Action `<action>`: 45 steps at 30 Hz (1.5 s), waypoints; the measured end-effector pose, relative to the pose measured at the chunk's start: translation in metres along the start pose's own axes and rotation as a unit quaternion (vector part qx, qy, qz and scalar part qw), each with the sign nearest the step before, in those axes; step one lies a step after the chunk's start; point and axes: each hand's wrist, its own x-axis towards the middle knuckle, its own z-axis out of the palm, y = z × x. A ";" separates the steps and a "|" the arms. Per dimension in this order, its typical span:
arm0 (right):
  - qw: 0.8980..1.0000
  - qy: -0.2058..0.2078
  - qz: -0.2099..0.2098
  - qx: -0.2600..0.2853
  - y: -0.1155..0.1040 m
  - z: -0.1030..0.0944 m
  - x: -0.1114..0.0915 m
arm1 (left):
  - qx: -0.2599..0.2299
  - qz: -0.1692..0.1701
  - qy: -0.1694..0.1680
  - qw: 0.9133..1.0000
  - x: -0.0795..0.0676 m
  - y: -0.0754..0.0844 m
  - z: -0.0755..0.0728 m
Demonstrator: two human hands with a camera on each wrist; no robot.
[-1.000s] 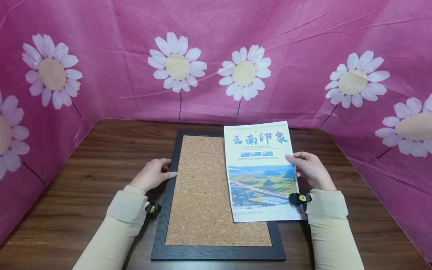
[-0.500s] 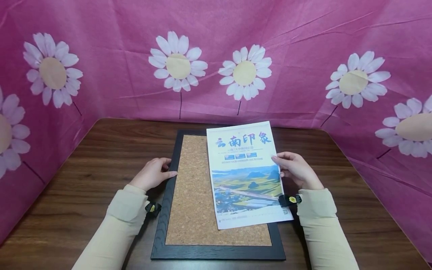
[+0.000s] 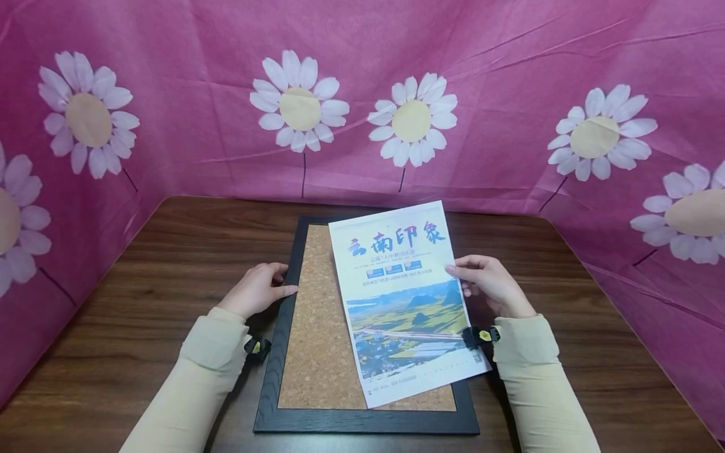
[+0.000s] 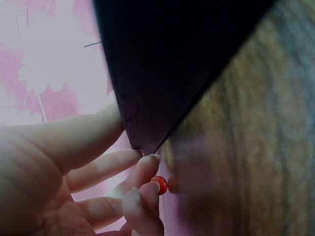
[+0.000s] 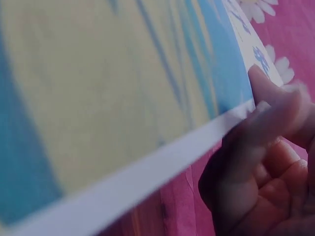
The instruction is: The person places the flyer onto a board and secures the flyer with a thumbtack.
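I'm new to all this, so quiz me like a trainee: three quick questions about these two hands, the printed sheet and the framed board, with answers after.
1. Multiple choice. What is the right hand pinching?
A) A pen
B) A printed sheet
C) A cup

2. True or false: the printed sheet leaves part of the cork board uncovered.

3. Fill the gap: in the left wrist view, the small round thing by the fingers of the left hand is coloured ____.

Key:
1. B: the sheet's edge is between thumb and fingers.
2. True: bare cork shows along the left side.
3. Red.
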 end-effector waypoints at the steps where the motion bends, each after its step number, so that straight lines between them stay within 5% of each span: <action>1: 1.000 -0.005 0.001 0.010 0.000 0.001 0.000 | -0.001 -0.001 0.000 1.000 0.000 0.000 0.000; 8: 0.999 -0.035 0.005 0.040 0.000 0.011 0.002 | -0.001 0.001 -0.004 1.000 0.002 -0.003 0.000; 24: 0.999 -0.031 -0.022 0.037 -0.012 0.030 -0.002 | 0.003 0.003 -0.007 1.000 0.002 -0.003 -0.001; 35: 0.996 -0.073 0.005 -0.047 -0.006 0.033 0.000 | 0.007 -0.004 -0.009 1.000 0.003 -0.002 0.000; 45: 0.986 -0.092 0.004 -0.139 -0.004 0.026 0.005 | 0.023 0.022 -0.005 0.999 0.001 -0.008 -0.009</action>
